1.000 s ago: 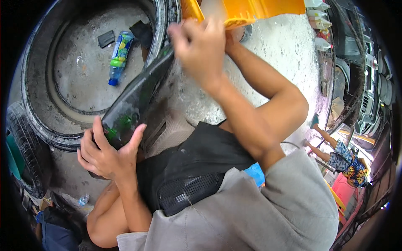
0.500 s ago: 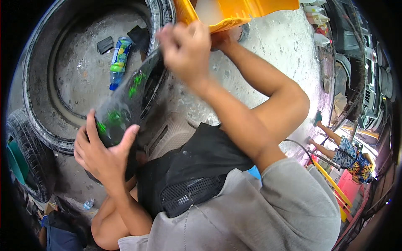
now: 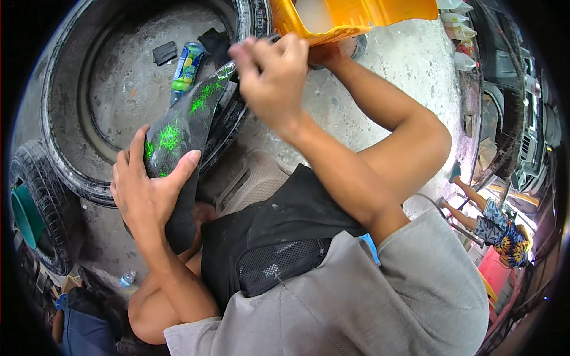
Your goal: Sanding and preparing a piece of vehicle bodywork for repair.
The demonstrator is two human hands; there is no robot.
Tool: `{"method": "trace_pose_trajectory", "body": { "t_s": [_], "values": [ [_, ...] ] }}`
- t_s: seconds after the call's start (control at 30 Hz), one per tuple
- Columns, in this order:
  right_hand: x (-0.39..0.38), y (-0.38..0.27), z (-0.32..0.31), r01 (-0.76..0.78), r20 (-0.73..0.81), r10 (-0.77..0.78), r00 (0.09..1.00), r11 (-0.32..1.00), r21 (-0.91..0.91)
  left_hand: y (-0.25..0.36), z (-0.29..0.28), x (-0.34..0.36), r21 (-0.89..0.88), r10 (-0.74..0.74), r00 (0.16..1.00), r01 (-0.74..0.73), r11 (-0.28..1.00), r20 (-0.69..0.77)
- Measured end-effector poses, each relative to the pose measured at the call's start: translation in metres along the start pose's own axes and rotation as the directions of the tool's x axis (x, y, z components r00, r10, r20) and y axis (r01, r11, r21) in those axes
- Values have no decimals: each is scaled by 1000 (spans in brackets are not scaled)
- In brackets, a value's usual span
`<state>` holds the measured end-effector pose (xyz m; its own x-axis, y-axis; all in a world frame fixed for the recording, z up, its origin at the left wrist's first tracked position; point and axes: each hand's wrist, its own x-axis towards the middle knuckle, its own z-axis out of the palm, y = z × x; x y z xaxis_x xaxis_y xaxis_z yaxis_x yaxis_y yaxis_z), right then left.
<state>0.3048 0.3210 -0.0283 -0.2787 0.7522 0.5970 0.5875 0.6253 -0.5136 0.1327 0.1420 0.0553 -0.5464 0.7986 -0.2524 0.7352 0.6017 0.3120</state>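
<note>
A long dark piece [image 3: 181,127] with a mesh-like texture and bright green splash marks slants across my lap and over the near rim of a big tyre ring [image 3: 62,127]. My left hand [image 3: 145,196] clasps its lower, wider part, thumb on one side and fingers on the other. At its narrow upper end is my right hand [image 3: 276,83], fingers curled and slightly blurred. A thin dark edge shows by those fingertips, but what they hold cannot be made out. I cannot tell what kind of thing the green-marked piece is.
Inside the ring lie a drink bottle [image 3: 189,62] and dark flat scraps [image 3: 164,53]. Beyond my right hand stands a yellow container [image 3: 350,32] with cloudy liquid. A smaller tyre [image 3: 56,207] with a green basin [image 3: 27,216] is at left. Another person [image 3: 504,228] is far right.
The whole scene has shifted slightly right in view. My right hand stays at the piece's upper end, and my left hand keeps its hold. The green marks look sharper now.
</note>
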Motion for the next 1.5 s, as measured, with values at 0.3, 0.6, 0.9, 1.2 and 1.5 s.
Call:
{"method": "trace_pose_trajectory", "body": {
  "t_s": [0.3,0.6,0.9,1.2,1.5],
  "values": [
    [2,5,-6,7,42,-6,999,1000,-21,4,0,-6,56,-14,1000,14,998,3],
    [-1,10,-14,94,55,-93,994,996,0,-12,6,-15,64,207,971,-201,977,-117],
    [-8,14,-17,82,30,-81,996,996,-36,3,3,-15,65,110,993,-107,992,-43],
    [-12,11,-20,31,19,-30,999,999,-17,6,2,-17,84,93,995,-90,992,-40],
    [-13,3,-27,-22,77,19,997,999,28,3,9,-21,122,147,983,-133,983,-107]
  ]
}}
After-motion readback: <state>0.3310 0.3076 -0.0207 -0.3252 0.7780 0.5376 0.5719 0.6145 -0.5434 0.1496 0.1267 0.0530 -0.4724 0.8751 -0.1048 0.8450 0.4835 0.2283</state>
